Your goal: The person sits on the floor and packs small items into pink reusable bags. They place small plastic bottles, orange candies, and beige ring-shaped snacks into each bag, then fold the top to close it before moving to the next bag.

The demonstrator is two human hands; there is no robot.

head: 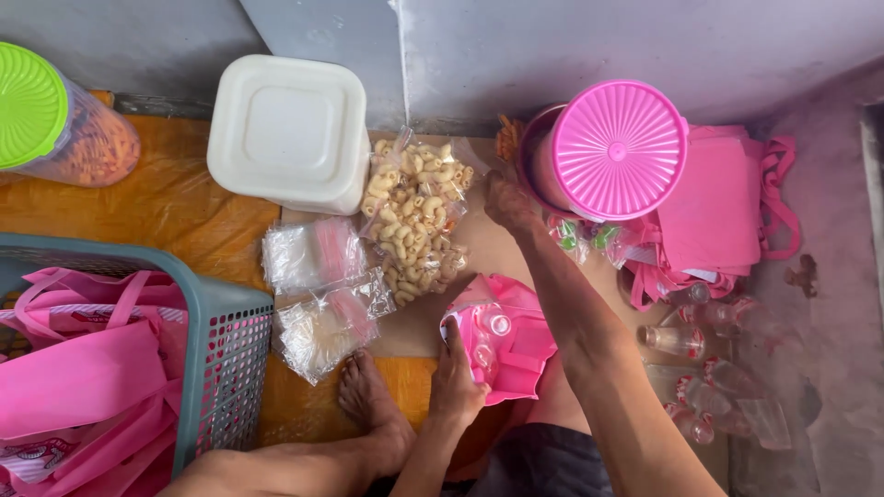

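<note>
Just below the bag of macaroni snacks [414,221], the left hand [458,382] has its grip closed on the edge of a pink bag [516,340], holding it open on the floor; small bottles show inside. Right of the snack bag, the right hand [506,204] reaches toward the pink-lidded tub [617,147], fingers loosely curled, holding nothing.

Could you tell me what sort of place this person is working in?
Probably a home floor used for packing snack gift bags: a bag of macaroni crackers, pink tote bags in a basket, lidded containers.
</note>
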